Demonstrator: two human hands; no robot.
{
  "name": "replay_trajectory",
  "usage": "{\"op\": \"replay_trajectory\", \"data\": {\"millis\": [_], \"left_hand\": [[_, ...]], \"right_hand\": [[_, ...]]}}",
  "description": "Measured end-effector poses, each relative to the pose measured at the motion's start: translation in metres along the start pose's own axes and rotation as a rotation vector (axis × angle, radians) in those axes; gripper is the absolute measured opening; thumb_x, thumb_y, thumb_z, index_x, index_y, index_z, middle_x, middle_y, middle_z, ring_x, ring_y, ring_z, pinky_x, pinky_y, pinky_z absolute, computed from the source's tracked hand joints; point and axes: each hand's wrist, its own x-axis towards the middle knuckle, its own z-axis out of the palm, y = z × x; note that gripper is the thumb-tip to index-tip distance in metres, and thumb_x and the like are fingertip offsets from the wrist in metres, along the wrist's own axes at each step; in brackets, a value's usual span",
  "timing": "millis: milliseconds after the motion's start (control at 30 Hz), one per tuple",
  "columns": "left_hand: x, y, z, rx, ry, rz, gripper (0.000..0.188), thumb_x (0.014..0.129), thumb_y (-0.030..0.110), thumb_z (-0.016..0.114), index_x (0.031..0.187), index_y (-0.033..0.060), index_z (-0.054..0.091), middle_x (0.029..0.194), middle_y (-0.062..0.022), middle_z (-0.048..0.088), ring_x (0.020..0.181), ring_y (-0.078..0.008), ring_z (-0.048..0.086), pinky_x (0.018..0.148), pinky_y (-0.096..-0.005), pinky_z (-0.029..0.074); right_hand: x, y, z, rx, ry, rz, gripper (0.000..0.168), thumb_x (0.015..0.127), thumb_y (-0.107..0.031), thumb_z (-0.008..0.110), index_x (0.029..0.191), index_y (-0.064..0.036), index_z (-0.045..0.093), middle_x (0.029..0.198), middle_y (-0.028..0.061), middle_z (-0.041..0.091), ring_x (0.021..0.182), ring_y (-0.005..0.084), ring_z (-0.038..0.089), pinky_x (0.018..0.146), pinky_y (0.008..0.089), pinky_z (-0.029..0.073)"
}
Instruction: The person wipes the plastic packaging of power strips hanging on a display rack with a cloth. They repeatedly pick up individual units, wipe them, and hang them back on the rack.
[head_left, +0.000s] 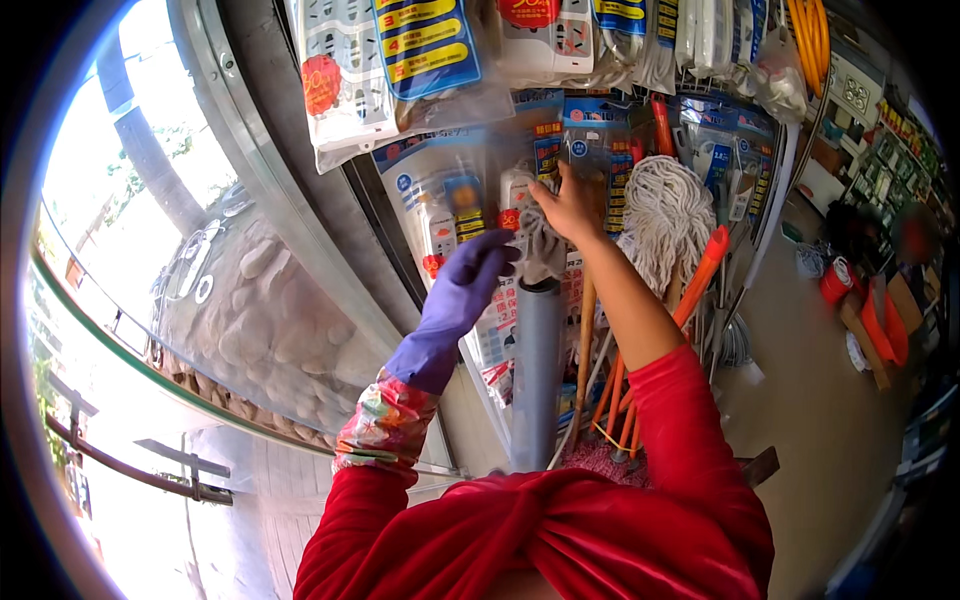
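Note:
My left hand (466, 289) wears a purple rubber glove with a floral cuff. Its slightly curled fingers are beside a grey bundle of cloth or strands (543, 251) and hold nothing that I can see. Bare, my right hand (571, 210) is just above and right of that bundle, thumb and forefinger apart. Whether it touches the bundle cannot be told. Below the bundle, an upright grey pipe (538, 367) shows its dark open top. Packaged power strips (439, 225) hang behind both hands.
A white string mop head (667, 214) stands right of my forearm, near an orange tube (701, 277). More packaged power strips (349, 82) hang above. A metal door frame (300, 195) and glass are at left. Goods, including an orange strap (885, 330), lie on the floor (787, 420) at right.

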Motion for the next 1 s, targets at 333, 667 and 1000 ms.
{"op": "replay_trajectory", "data": {"millis": [333, 667, 1000], "left_hand": [[0.038, -0.026, 0.015, 0.211, 0.120, -0.118, 0.053, 0.091, 0.016, 0.059, 0.140, 0.0052, 0.041, 0.130, -0.0141, 0.056, 0.119, -0.0227, 0.055, 0.097, -0.0333, 0.045], [0.039, -0.033, 0.015, 0.148, 0.199, -0.095, 0.055, 0.089, 0.011, 0.056, 0.141, 0.0045, 0.040, 0.131, -0.0142, 0.055, 0.123, -0.0254, 0.053, 0.101, -0.0349, 0.043], [0.037, -0.032, 0.010, 0.127, 0.176, -0.094, 0.051, 0.095, 0.017, 0.057, 0.142, 0.0049, 0.040, 0.132, -0.0119, 0.054, 0.122, -0.0221, 0.053, 0.101, -0.0327, 0.043]], "right_hand": [[0.030, -0.005, -0.009, 0.154, 0.069, -0.017, 0.064, 0.082, -0.026, 0.072, 0.132, 0.002, 0.043, 0.126, 0.0254, 0.054, 0.119, 0.0385, 0.052, 0.102, 0.0418, 0.039], [0.084, 0.055, 0.014, 0.406, -0.196, 0.133, 0.062, 0.082, -0.038, 0.069, 0.124, 0.004, 0.053, 0.119, 0.0243, 0.061, 0.113, 0.0363, 0.058, 0.097, 0.0406, 0.044], [0.080, 0.050, -0.004, 0.218, -0.060, -0.033, 0.044, 0.090, -0.033, 0.054, 0.111, 0.005, 0.061, 0.106, 0.0301, 0.063, 0.104, 0.0439, 0.060, 0.091, 0.0459, 0.046]]}}
